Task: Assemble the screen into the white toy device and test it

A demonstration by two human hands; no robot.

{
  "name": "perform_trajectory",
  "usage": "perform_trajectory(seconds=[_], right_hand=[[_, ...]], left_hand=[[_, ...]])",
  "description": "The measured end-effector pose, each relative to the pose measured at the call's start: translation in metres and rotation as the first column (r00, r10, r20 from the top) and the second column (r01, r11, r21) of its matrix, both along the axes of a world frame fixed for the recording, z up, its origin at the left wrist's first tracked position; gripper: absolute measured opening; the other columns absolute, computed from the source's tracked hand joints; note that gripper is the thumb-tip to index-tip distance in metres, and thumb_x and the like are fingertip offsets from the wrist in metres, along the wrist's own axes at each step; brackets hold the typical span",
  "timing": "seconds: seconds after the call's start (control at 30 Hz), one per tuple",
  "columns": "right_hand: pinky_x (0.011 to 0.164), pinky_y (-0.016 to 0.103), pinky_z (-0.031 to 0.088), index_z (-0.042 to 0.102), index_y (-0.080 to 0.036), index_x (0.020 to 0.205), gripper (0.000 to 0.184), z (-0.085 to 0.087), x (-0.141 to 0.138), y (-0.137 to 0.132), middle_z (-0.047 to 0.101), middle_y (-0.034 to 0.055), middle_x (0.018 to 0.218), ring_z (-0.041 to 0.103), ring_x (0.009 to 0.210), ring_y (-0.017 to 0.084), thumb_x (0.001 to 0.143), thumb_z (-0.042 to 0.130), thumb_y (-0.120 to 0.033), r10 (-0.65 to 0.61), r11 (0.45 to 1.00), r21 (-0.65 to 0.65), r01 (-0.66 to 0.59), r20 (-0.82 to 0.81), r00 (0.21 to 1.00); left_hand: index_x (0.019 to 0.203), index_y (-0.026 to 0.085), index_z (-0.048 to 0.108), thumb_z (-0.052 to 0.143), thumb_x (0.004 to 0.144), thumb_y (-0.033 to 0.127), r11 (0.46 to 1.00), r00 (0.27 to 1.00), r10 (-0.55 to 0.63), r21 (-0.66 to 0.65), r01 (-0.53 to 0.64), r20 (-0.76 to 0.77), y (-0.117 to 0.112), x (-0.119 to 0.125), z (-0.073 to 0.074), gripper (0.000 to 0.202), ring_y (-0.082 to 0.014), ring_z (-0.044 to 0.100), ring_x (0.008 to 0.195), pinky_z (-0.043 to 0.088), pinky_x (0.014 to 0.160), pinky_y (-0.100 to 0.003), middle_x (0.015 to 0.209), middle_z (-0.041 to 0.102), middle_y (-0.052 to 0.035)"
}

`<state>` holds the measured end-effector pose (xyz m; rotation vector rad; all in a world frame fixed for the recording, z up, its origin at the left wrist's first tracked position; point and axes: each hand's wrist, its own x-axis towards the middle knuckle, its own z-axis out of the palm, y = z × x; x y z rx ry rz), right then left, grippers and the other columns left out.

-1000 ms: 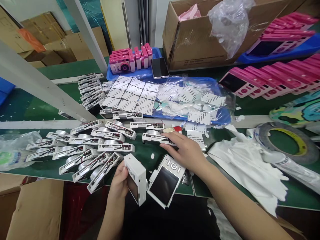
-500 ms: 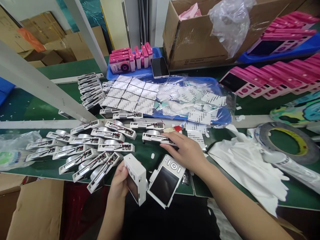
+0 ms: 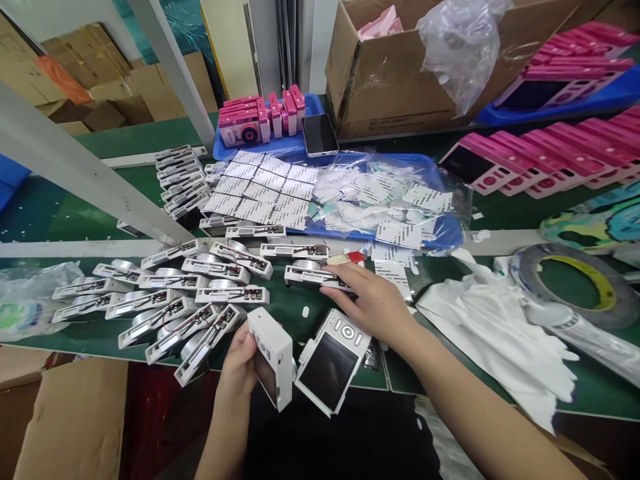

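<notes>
My left hand [image 3: 241, 360] is closed around a white toy-like camera [image 3: 280, 360], held tilted near the bench's front edge with its dark screen facing down and left. Farther in, my right hand [image 3: 375, 300] pinches the right end of another white camera [image 3: 305, 275], whose open side shows wiring and circuitry. Below that hand a third white camera [image 3: 331, 370] lies screen up, with silver buttons, jutting slightly over the edge. Many more open-sided white cameras [image 3: 215, 267] lie to the left.
Sticker sheets [image 3: 265, 187] and a bagged heap of labels sit in a blue tray [image 3: 453, 230]. Pink cameras [image 3: 500, 160] stand at right. A tape roll [image 3: 530, 273] and white gloves [image 3: 490, 327] lie right of my arm. A slanted white post [image 3: 100, 173] crosses the left side.
</notes>
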<state>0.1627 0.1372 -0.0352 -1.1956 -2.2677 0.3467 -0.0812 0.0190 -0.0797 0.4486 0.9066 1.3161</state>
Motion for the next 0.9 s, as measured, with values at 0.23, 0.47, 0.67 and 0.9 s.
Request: perform_trajectory(seconds=[0.23, 0.47, 0.67, 0.9], right_hand=[[0.061, 0.032, 0.060, 0.069, -0.021, 0.119, 0.031, 0.0004, -0.0002, 0.0001, 0.079, 0.0081, 0.110, 0.077, 0.091, 0.023, 0.104, 0.050, -0.041, -0.002, 1.000, -0.009, 0.002, 0.000, 1.000], [0.062, 0.033, 0.060, 0.069, -0.022, 0.120, 0.031, 0.0003, 0.0002, 0.0000, 0.078, 0.0083, 0.111, 0.077, 0.092, 0.024, 0.103, 0.051, -0.040, -0.003, 1.000, -0.024, 0.003, 0.002, 1.000], [0.063, 0.033, 0.061, 0.069, -0.021, 0.120, 0.032, 0.0002, 0.0000, -0.0004, 0.078, 0.0085, 0.112, 0.077, 0.094, 0.024, 0.104, 0.050, -0.041, -0.004, 1.000, -0.019, 0.004, 0.002, 1.000], [0.063, 0.033, 0.060, 0.069, -0.023, 0.120, 0.032, 0.0014, -0.0002, -0.0005, 0.079, 0.0076, 0.109, 0.077, 0.092, 0.024, 0.104, 0.049, -0.042, -0.005, 1.000, -0.020, 0.005, 0.009, 1.000]], left_hand=[[0.103, 0.020, 0.076, 0.081, 0.076, 0.056, 1.000, 1.000, -0.018, -0.003, 0.018, 0.001, -0.0028, -0.0031, -0.0041, 0.046, -0.0188, 0.068, 0.076, 0.054, 0.069, -0.029, 0.091, 0.074, -0.0062], [0.098, 0.017, 0.076, 0.081, 0.075, 0.058, 1.000, 0.999, -0.022, 0.014, 0.022, -0.026, 0.0008, -0.0011, -0.0013, 0.047, -0.0174, 0.064, 0.068, 0.053, 0.062, -0.027, 0.082, 0.071, -0.0063], [0.099, 0.018, 0.076, 0.083, 0.074, 0.055, 1.000, 1.000, -0.012, 0.010, 0.013, -0.016, 0.0013, 0.0002, 0.0010, 0.045, -0.0183, 0.066, 0.072, 0.054, 0.065, -0.027, 0.084, 0.072, -0.0059], [0.104, 0.019, 0.076, 0.081, 0.077, 0.055, 1.000, 1.000, -0.021, 0.001, 0.021, -0.004, -0.0018, -0.0030, -0.0040, 0.045, -0.0197, 0.067, 0.075, 0.054, 0.067, -0.029, 0.089, 0.074, -0.0066]])
